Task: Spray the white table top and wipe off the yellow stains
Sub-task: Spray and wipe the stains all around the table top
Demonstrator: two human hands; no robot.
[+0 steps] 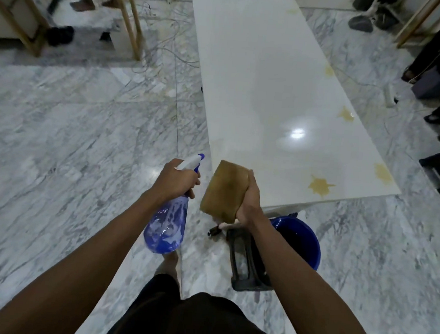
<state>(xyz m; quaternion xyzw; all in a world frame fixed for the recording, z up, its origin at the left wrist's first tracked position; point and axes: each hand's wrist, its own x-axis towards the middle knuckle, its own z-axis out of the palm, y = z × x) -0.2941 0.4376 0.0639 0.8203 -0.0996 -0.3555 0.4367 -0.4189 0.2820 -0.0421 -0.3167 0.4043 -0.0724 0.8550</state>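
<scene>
Stained white table top (272, 92), blue bucket (302, 242) beside

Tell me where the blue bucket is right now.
The blue bucket sits on the marble floor just below the table's near end, partly hidden behind the right forearm.

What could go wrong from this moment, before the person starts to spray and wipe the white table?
1. The sponge in the right hand already looks brown, so it might smear the yellow stains rather than lift them.
2. The blue bucket and a dark frame stand close to the person's feet; a step forward might knock them.
3. Spray from the bottle in the left hand may land on the glossy marble floor and make it slippery.
</scene>
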